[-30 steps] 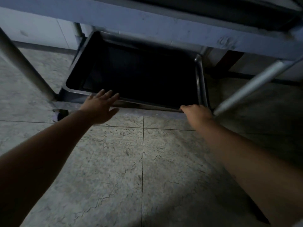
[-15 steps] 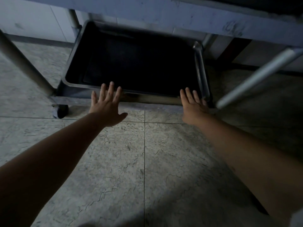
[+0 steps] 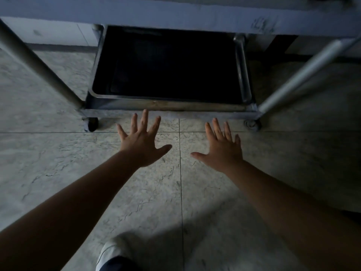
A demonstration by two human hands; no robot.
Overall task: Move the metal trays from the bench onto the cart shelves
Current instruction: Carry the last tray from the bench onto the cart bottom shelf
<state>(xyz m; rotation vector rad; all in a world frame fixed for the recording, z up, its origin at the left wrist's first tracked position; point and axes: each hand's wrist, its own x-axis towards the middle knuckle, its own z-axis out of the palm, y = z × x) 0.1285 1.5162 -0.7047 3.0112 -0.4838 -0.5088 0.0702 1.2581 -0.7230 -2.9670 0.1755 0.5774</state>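
Observation:
A dark metal tray (image 3: 241,71) lies on the cart's bottom shelf (image 3: 172,111), its inside in deep shadow. My left hand (image 3: 141,143) hovers over the floor just in front of the shelf's front edge, fingers spread, holding nothing. My right hand (image 3: 222,148) is beside it to the right, also spread and empty. Neither hand touches the tray or the shelf.
An upper cart shelf (image 3: 175,14) spans the top of the view. Slanted cart legs stand at the left (image 3: 39,63) and right (image 3: 304,75), with casters (image 3: 91,124) (image 3: 252,125) below. The floor is marbled tile (image 3: 136,192). A white shoe (image 3: 111,253) shows at the bottom.
Both hands let go of the tray's front rim and drew back toward me, fingers spreading open. The tray stays on the bottom shelf.

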